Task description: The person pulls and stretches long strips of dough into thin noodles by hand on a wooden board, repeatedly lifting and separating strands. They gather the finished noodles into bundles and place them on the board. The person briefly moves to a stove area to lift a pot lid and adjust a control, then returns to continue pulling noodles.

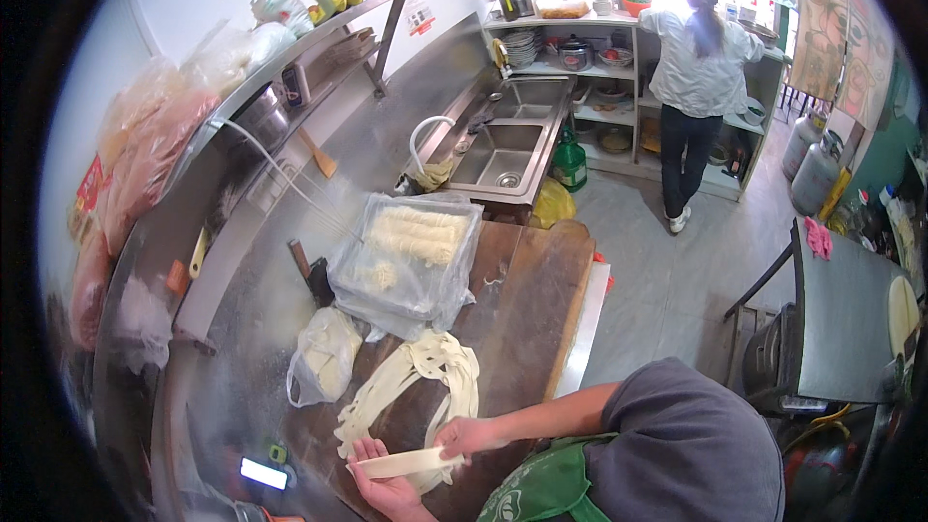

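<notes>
A flat pale dough strip (409, 462) is stretched between my two hands above the wooden board (533, 297). My right hand (464, 438) pinches its right end. The other end lies across the upturned palm of my left hand (388, 489), near the thumb. Just beyond my hands, a large loop of floured dough strips (409, 377) is spread on the board, its near end partly hidden by my hands. Farther back sits a plastic-lined tray (355, 290) with bundled noodles (420, 232). Left of the loop is a plastic bag of dough (326, 355).
A cleaver (315, 277) lies beside the tray, against the steel wall. A lit digital display (263, 473) is at lower left. Beyond the board are the steel sink (500, 159) and a person (696, 80) at the shelves. Gas cylinders (815, 163) stand at right.
</notes>
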A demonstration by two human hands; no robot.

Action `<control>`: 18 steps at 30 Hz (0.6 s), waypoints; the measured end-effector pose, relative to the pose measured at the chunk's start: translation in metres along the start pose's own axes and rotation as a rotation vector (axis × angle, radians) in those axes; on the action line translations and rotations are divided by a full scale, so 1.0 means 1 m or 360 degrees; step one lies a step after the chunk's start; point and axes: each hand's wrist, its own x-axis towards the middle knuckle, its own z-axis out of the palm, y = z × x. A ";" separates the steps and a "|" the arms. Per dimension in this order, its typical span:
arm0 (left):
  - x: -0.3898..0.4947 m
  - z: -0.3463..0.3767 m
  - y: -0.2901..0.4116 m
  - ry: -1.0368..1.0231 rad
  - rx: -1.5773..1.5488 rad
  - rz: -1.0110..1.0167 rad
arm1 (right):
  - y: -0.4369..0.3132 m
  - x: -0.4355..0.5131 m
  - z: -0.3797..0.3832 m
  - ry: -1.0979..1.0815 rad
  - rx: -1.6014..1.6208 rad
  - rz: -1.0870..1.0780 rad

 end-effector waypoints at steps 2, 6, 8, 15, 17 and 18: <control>-0.015 -0.007 -0.007 0.0079 -0.0001 0.0080 | 0.005 0.001 -0.001 0.0330 0.0257 0.0066; -0.039 -0.012 -0.029 0.0005 0.0392 0.0261 | 0.035 0.021 -0.004 0.0629 0.1214 -0.0035; -0.051 -0.017 -0.039 -0.0043 0.0421 0.0258 | 0.028 0.020 0.004 0.0868 0.1387 -0.0046; -0.054 -0.130 0.026 0.0510 0.0025 0.0382 | -0.006 -0.066 -0.142 0.0916 0.0405 -0.0610; -0.078 -0.181 0.080 0.0545 0.0028 0.0523 | -0.053 -0.117 -0.169 0.1161 0.0229 -0.0620; -0.093 -0.202 0.094 0.0669 0.0049 0.0523 | -0.055 -0.137 -0.189 0.1124 0.0289 -0.0632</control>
